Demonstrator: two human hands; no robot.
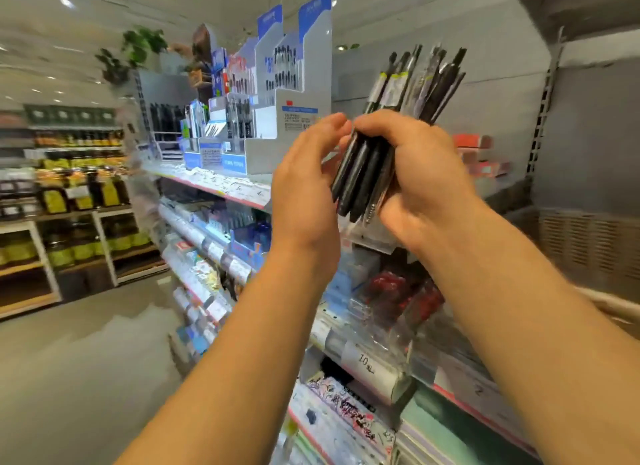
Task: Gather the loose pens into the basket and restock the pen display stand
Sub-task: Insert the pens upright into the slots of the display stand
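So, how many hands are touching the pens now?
2: the right hand grips the pens; the left hand touches their left side with its fingertips.

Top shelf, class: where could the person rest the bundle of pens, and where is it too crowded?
Free: the scribbled shelf strip in front of the pen display stand, left of the left hand. Crowded: the stand's own tiers, full of pens, and the lower shelves, packed with stock. The right hand grips the bundle of pens.
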